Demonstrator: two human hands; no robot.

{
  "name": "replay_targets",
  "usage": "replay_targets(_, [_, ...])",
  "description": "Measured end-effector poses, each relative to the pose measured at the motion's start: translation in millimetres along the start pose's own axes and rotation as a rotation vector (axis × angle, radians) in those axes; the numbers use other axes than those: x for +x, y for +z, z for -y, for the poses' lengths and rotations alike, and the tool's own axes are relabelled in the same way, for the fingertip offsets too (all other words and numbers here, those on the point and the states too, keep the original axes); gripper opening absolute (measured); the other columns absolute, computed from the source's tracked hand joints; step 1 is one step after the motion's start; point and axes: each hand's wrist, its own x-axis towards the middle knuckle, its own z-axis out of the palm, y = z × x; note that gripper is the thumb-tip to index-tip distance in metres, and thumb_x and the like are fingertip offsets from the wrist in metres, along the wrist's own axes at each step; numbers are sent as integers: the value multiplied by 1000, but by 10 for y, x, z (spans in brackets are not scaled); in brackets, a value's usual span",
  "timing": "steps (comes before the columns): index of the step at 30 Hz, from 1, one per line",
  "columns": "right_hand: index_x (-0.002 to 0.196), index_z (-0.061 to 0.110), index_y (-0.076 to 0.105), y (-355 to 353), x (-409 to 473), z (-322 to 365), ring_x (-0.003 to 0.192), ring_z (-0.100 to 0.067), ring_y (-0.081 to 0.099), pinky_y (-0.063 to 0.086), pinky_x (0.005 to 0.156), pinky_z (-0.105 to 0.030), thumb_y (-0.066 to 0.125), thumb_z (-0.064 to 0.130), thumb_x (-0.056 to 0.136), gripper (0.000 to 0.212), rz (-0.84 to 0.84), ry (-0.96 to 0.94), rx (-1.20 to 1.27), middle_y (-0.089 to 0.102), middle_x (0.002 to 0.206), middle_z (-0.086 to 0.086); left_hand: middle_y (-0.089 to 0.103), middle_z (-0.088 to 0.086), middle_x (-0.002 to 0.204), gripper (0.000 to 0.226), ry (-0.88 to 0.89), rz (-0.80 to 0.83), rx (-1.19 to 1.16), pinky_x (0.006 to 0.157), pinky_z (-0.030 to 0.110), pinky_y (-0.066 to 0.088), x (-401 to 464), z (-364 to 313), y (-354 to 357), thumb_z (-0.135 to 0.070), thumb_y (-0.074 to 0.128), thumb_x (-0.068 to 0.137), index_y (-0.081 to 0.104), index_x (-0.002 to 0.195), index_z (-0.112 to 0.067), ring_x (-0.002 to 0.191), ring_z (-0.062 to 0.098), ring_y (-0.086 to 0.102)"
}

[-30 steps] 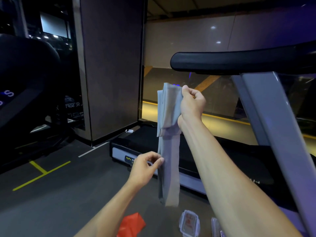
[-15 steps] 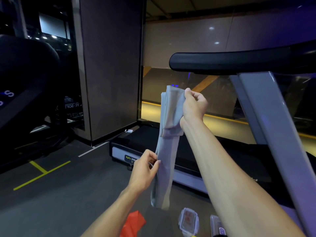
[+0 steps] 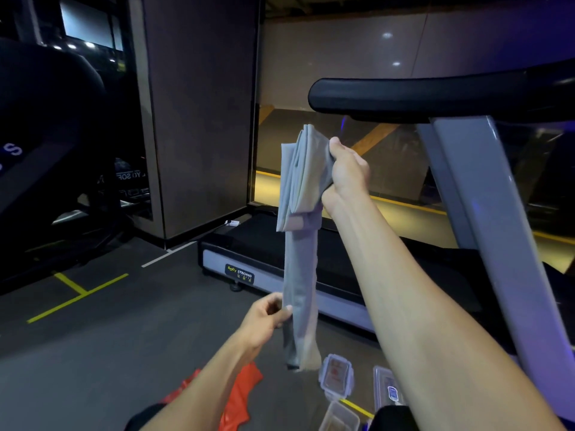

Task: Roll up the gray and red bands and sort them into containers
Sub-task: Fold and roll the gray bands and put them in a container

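Observation:
A gray band point(image 3: 301, 275) hangs in the air in front of me, folded over at its top. My right hand point(image 3: 347, 172) grips the folded top, raised at about chest height. My left hand point(image 3: 267, 315) pinches the band's left edge low down, just above its free end. A red band point(image 3: 238, 396) lies crumpled on the floor below my left forearm, partly hidden by it. Clear containers sit on the floor at the bottom right: a lid with a red label point(image 3: 336, 376), a lid with a blue label point(image 3: 389, 388) and an open box point(image 3: 340, 418).
A treadmill point(image 3: 249, 244) stands straight ahead, its black handrail point(image 3: 404, 98) and gray upright point(image 3: 485, 228) close on my right. Another machine point(image 3: 46, 135) fills the left. Yellow floor lines point(image 3: 77, 293) cross the dark gym floor. A brown pillar point(image 3: 199, 119) stands behind.
My right hand shifted slightly right with the folded top. My left hand slid down the band's left edge and now pinches it nearer the bottom end.

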Motion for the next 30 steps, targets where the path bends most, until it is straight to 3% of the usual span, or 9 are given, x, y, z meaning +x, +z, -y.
replay_targets(3, [91,18,66,-24,-39,11,93,-24,69,59,87,-42,69,25,98,10,7,21,8,73,103,-8,62,4,74,23,-116,-74,17,55,19,42,-40,215,153,13,62,88,57,84,-9,59,8,55])
replay_targets(6, [93,19,66,-36,-56,22,100,-27,70,60,88,-45,69,25,98,8,8,38,19,74,107,-10,54,5,62,22,-355,-192,29,44,20,40,-65,412,315,-1,63,92,47,83,-14,42,10,50])
replay_targets(10, [97,19,66,-60,-9,35,102,-28,70,59,91,-47,69,26,98,8,1,48,11,74,109,-10,57,2,78,13,-600,-157,-22,59,32,53,-71,564,384,-29,61,97,52,101,-20,62,17,52])
replay_targets(15, [99,19,65,-83,99,38,100,-28,70,60,90,-50,69,29,98,10,-3,76,17,73,107,-9,58,1,106,22,-687,18,38,62,36,58,-15,656,359,-31,62,96,54,116,-25,92,25,63])
replay_targets(18, [106,15,67,-76,180,19,101,-29,71,59,91,-52,69,27,97,16,6,76,47,74,110,-12,65,8,88,19,-691,33,-89,61,38,59,61,783,371,-15,57,100,56,119,-13,71,23,69])
replay_targets(21, [108,12,67,-83,266,-3,103,-30,71,59,92,-54,70,26,97,18,-3,76,58,74,110,-13,63,8,64,15,-641,-72,-13,54,35,56,133,863,332,-1,54,99,59,113,-5,51,19,59])
replay_targets(25, [104,17,67,-95,378,-45,101,-28,70,58,92,-51,70,31,96,16,-26,96,9,74,108,-9,65,9,78,16,-719,-86,140,55,35,56,150,1010,166,-11,54,97,58,113,-9,52,20,59])
replay_targets(28, [101,17,67,-94,430,-86,101,-28,70,58,93,-52,71,30,96,14,-26,100,6,74,107,-9,60,12,73,14,-716,-169,188,49,28,46,193,1028,85,-9,43,102,56,105,-6,49,20,51])
replay_targets(30, [101,15,69,-84,445,-118,103,-29,70,58,95,-52,71,28,96,14,-24,100,8,74,109,-10,59,8,67,11,-675,-147,297,46,23,42,246,998,22,-14,48,99,56,93,-9,47,18,51])
